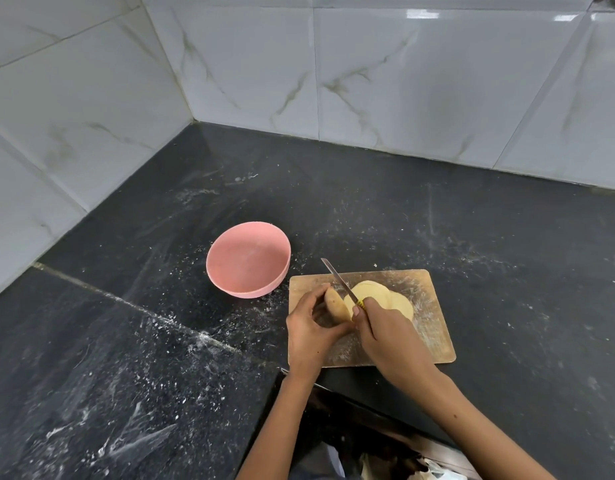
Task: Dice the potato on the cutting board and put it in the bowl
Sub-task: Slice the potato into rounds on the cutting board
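Slicing stage, by the look of it. Left hand (pixel 311 327) curled round the unsliced end of the potato (pixel 335 304), pinning it on the cutting board (pixel 427 306) clear of the edge. Right hand (pixel 389 336) gripping the knife (pixel 339 280), blade angled down into the cut. Finished slices (pixel 385 299) fanned behind the blade, out of the way. Bowl (pixel 249 259) just beside the board on the tabletop (pixel 143 341), within reach for transfer, nothing visible inside.

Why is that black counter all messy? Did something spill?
Yes: white powdery specks and smears are scattered across the black counter, thickest along its seam, and dust the cutting board. The pink bowl sits upright.
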### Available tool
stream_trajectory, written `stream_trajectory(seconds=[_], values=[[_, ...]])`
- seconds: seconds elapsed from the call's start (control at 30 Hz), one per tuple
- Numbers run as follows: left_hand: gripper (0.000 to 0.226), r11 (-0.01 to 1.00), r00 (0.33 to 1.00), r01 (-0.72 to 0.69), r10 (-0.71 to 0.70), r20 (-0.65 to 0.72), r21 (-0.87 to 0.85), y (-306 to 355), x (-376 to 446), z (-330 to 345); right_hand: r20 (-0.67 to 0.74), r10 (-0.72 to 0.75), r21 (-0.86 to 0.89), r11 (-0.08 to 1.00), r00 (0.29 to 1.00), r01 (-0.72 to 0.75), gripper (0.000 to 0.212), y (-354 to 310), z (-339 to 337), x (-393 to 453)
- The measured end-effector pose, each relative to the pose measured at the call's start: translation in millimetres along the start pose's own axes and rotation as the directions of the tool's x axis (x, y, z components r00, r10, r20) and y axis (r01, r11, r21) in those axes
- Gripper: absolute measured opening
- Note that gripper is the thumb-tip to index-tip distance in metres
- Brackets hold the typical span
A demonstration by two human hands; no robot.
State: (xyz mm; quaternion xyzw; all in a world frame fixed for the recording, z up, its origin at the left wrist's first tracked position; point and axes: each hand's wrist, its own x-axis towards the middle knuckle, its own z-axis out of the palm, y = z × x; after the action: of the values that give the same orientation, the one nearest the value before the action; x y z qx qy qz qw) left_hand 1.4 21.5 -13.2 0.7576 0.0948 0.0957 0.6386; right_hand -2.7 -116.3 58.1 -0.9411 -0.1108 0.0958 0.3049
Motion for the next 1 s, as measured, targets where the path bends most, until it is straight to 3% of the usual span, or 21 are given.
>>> stream_trajectory(seconds=[0.17,0.6,1.0], values=[[0.060,0.999,0.999,-0.008,0.010,-0.046,0.041,0,0,2,0.035,0.007,-0.147,0.989,0.999,-0.001,0.030,-4,4,-8],[0.057,0.997,0.996,0.000,0.006,-0.089,0.073,2,0,6,0.023,0.024,-0.223,0.975,0.999,-0.018,0.031,-7,7,-7],[0.061,0.997,0.992,0.066,-0.069,-0.108,-0.032,0,0,10,0.066,0.125,-0.307,0.946,0.990,-0.099,0.024,-20,7,-9]])
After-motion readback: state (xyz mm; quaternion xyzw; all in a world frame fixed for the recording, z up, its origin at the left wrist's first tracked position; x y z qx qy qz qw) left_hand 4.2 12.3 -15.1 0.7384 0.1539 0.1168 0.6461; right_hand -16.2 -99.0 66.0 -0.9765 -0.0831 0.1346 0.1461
